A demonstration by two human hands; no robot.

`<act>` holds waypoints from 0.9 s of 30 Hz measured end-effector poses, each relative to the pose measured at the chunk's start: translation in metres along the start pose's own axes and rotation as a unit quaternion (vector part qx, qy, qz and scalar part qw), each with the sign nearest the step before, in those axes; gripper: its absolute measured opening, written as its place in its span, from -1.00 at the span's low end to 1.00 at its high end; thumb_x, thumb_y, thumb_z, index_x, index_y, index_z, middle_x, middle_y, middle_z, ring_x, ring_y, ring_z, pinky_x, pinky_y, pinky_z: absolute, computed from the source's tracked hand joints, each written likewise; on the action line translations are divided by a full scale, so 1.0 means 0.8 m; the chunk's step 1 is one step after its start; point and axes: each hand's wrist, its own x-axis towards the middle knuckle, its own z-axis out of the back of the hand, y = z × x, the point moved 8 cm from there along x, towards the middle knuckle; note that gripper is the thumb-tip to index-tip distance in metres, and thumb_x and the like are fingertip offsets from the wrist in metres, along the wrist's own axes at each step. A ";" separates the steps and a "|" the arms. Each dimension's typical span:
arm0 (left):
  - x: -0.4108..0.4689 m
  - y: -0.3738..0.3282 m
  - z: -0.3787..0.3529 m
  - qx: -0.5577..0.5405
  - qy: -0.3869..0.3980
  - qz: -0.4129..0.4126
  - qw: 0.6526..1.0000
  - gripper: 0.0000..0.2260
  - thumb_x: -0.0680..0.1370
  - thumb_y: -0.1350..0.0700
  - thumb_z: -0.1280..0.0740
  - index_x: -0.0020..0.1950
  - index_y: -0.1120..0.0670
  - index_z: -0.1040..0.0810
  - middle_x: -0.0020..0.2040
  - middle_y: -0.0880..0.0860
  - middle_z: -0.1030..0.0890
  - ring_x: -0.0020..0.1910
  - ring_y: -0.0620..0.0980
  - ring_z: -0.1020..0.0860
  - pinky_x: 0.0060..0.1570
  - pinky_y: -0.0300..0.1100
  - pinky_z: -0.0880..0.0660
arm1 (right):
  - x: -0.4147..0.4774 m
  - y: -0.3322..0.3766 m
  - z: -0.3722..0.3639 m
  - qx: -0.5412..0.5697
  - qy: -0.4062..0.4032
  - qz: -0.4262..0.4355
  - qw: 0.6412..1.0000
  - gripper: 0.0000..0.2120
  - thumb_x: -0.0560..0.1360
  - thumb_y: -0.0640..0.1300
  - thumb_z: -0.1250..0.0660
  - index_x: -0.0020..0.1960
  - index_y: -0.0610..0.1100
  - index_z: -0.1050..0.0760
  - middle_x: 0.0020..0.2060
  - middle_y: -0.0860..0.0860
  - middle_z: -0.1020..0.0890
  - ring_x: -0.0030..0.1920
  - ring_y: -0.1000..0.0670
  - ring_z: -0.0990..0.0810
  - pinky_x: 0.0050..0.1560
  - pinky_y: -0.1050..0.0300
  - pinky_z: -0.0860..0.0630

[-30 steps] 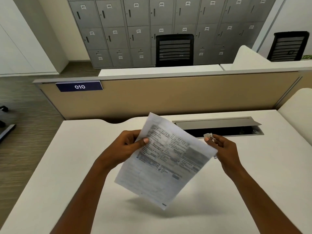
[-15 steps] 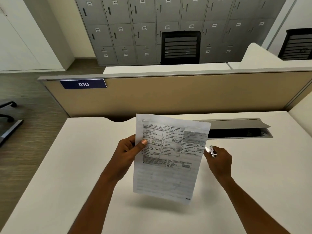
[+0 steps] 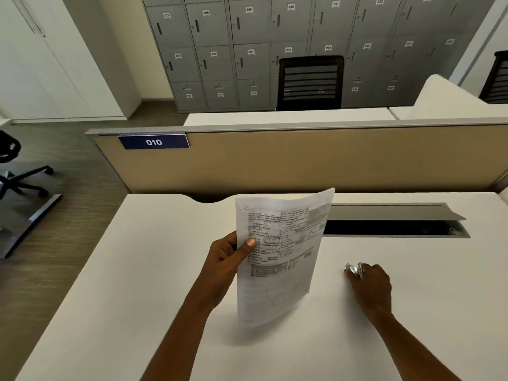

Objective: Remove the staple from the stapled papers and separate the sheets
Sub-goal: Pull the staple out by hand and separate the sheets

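Cable slot [image 3: 395,229] in the desk [image 3: 165,270]: flap [image 3: 384,213] tilted up, inside dark. There's a small pale item at the slot's right end, too small to identify. Lockers [image 3: 214,64] along the back wall: all doors closed, numbered tags, contents hidden.

Papers [image 3: 277,259]:
- Held in the air above the desk, roughly upright, between the two hands and in front of the slot's left end.
- White, printed in boxed columns of small text on the upper half; lower half is faint and motion-blurred.
- Top right corner bows toward the partition [image 3: 302,160], so the top edge curves.
- Faint mark near the top left corner, too blurred to call it the staple.
- Edges line up, so I can't tell the sheet count.

Left hand [image 3: 224,259] pinches the papers at the left edge about midway up, with the thumb [image 3: 248,243] flat on the printed face and the fingers behind.

Right hand [image 3: 371,287] is low over the desk to the right, well apart from the papers. Its fingers are curled around a small shiny metal tool [image 3: 355,269] that sticks out past the knuckles. Can't tell whether the hand touches the desk.

Also in view: blue "010" plate [image 3: 154,142] on the partition and a black chair [image 3: 310,82] behind it.
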 end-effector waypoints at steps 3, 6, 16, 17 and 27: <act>0.000 0.001 -0.001 0.000 -0.006 0.002 1.000 -0.74 0.65 0.19 -0.27 0.31 0.13 -0.61 0.22 0.11 -0.70 0.24 0.12 -0.65 0.22 0.02 -0.61 | 0.001 -0.007 -0.008 -0.009 -0.004 -0.002 1.000 -0.68 0.55 0.02 -0.38 -0.14 -0.26 -0.58 -0.25 -0.07 -0.43 -0.17 -0.23 -0.53 -0.16 0.08 -0.35; -0.001 0.001 -0.001 -0.001 -0.008 0.003 1.000 -0.75 0.66 0.20 -0.26 0.30 0.14 -0.62 0.21 0.11 -0.70 0.23 0.12 -0.66 0.19 0.00 -0.62 | 0.001 -0.010 -0.012 -0.008 -0.004 0.000 1.000 -0.68 0.54 0.00 -0.41 -0.06 -0.30 -0.60 -0.23 -0.06 -0.42 -0.12 -0.27 -0.56 -0.13 0.06 -0.39; -0.006 -0.010 -0.006 -0.013 -0.004 -0.004 1.000 -0.73 0.61 0.14 -0.29 0.28 0.09 -0.63 0.20 0.09 -0.71 0.22 0.10 -0.66 0.15 -0.06 -0.63 | -0.002 0.016 0.018 0.021 0.026 -0.006 0.999 -0.43 0.42 0.10 -0.53 0.18 -0.33 -0.53 0.01 -0.22 -0.57 0.04 -0.29 -0.58 0.00 -0.07 -0.52; -0.006 -0.013 -0.007 -0.015 -0.002 -0.007 1.000 -0.72 0.61 0.14 -0.29 0.29 0.09 -0.63 0.21 0.08 -0.71 0.23 0.09 -0.66 0.17 -0.05 -0.62 | -0.004 0.035 0.033 0.065 0.009 0.014 0.998 -0.42 0.42 0.11 -0.52 0.23 -0.29 -0.53 0.04 -0.20 -0.60 0.04 -0.25 -0.60 0.00 -0.04 -0.54; -0.012 -0.045 -0.021 -0.062 0.013 -0.028 0.998 -0.70 0.60 0.16 -0.30 0.32 0.15 -0.60 0.24 0.14 -0.68 0.26 0.12 -0.64 0.21 -0.02 -0.61 | -0.069 0.243 0.153 0.514 0.217 0.164 0.814 -0.48 0.45 0.38 -0.32 0.18 0.03 -0.65 0.13 -0.07 -0.71 0.14 -0.07 -0.69 0.06 0.10 -0.64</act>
